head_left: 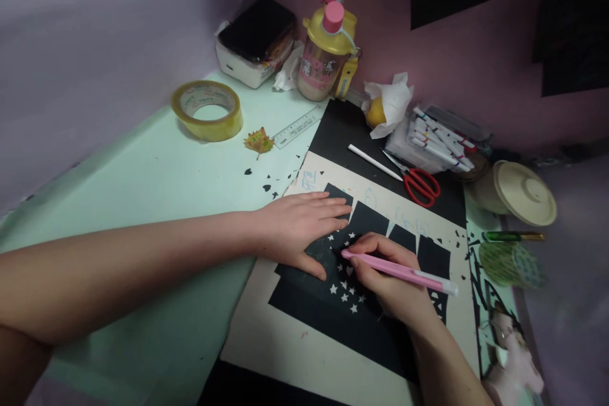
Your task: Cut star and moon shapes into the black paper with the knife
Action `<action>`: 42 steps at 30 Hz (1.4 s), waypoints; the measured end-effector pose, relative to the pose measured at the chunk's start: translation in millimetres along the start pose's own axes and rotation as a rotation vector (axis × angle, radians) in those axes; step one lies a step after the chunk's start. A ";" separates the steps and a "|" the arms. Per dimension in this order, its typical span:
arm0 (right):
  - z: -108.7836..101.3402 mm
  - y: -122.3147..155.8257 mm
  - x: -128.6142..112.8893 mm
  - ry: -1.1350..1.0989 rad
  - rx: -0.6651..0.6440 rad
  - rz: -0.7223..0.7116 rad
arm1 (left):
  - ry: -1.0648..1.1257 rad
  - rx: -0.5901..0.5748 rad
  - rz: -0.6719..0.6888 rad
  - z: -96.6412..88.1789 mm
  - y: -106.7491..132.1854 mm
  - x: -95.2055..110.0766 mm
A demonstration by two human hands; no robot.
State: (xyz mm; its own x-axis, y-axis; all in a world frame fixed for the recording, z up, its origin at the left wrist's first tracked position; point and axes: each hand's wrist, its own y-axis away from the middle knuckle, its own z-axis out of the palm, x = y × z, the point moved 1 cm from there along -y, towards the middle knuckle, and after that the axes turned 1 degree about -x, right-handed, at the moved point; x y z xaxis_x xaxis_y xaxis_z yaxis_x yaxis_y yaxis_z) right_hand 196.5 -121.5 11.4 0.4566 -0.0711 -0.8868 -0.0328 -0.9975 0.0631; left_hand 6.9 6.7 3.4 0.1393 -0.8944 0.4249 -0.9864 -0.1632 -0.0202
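Lying flat on the black paper (pixel 333 327), the left hand (pixel 290 228) is palm down, its forearm coming in from about 9 o'clock. Its fingers are spread a little apart and point toward 3 o'clock, while the thumb splays toward 4 o'clock. The right hand (pixel 397 297) curls in a writing hold, its forearm rising from 5 o'clock, its fingers pinching a pink pen (pixel 399 272) close to one end. The pen rests across the right hand over the paper, just beside the star-shaped cutouts (pixel 344 297). Its long axis runs from between 9 and 10 o'clock to between 3 and 4 o'clock, white end toward the latter; the working tip is hidden by the fingers.

The paper slants along a line from 10 to 4 o'clock, on a pale board (pixel 264 346) that lies on the counter (pixel 118 184). At 1 o'clock from the right hand are red-handled scissors (pixel 421 187), blades toward between 10 and 11 o'clock, with a white stick (pixel 375 162) beside them. Out from the left hand, a leaf (pixel 259 141) lies at 11 o'clock and a ruler (pixel 299 127) at 12 o'clock.
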 end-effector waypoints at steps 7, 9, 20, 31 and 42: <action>1.0 -0.4 -3.2 0.011 0.009 -0.014 | 0.017 0.012 0.008 1.9 0.4 -1.3; 1.4 -0.6 -4.0 0.013 0.003 -0.023 | 0.023 0.012 0.011 2.1 0.3 -1.5; 2.1 -1.8 -3.1 0.000 -0.008 -0.022 | 0.020 0.003 -0.001 1.1 0.1 -0.8; 3.2 -1.4 -4.0 0.003 0.021 0.010 | 0.010 0.010 0.005 2.1 0.4 -1.3; 1.7 0.2 -0.5 0.023 0.021 0.033 | 0.019 0.004 0.008 0.1 0.6 -0.3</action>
State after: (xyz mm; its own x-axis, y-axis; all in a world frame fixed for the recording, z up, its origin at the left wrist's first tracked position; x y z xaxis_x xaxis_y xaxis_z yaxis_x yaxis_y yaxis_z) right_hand 194.8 -121.7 11.1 0.4750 -0.1047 -0.8737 -0.0666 -0.9943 0.0829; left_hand 6.2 6.8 3.3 0.1300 -0.8875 0.4421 -0.9870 -0.1582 -0.0275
